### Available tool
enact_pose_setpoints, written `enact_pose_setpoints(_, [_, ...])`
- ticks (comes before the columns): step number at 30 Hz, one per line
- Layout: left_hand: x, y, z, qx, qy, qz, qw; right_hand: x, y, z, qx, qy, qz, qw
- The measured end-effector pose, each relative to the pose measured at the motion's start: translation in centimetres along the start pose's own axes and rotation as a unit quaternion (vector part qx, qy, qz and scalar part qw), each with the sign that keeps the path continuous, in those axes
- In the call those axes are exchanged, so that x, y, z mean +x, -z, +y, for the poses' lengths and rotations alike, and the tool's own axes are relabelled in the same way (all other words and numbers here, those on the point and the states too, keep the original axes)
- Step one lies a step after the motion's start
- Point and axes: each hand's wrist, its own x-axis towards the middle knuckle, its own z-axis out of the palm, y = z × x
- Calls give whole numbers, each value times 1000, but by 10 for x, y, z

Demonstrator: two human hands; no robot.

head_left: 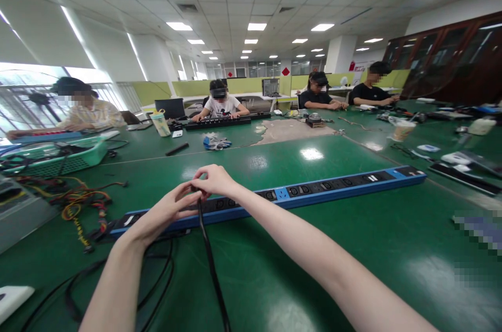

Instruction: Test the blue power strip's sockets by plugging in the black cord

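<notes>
A long blue power strip [314, 193] with black sockets lies slantwise across the green table. Over its left part my two hands meet, fingertips close together. A thick black cable [209, 259] runs from between them down to the near edge of the view. My left hand [170, 212] is closed on the cable from the left, its fingers curled. From above, my right hand [215, 180] pinches at the cable's upper end; my fingers hide that end. More black cable [168, 269] lies in loops by my left forearm.
To the left are a green basket [90, 157], tangled colored wires [76, 206] and a grey metal box [23, 217]. Gloves [215, 142] and a black bar [177, 149] lie beyond the strip. Several people sit around the table. A drink cup [403, 129] stands at right.
</notes>
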Motion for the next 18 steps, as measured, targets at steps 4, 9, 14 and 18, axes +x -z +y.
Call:
enact_pose_setpoints(4, [1, -6, 7, 85, 51, 53, 994, -7, 9, -7, -78, 56, -36, 995])
enact_pose_setpoints(9, [-2, 17, 10, 175, 77, 53, 980, -9, 24, -16, -239, 179, -81, 951])
enact_pose_setpoints(14, [-16, 28, 27, 189, 20, 193, 962, -3, 27, -39, -360, 214, -99, 903])
enact_pose_setpoints(18, [-17, 24, 32, 189, -56, 321, 926, 6, 29, -59, -361, 210, -137, 898])
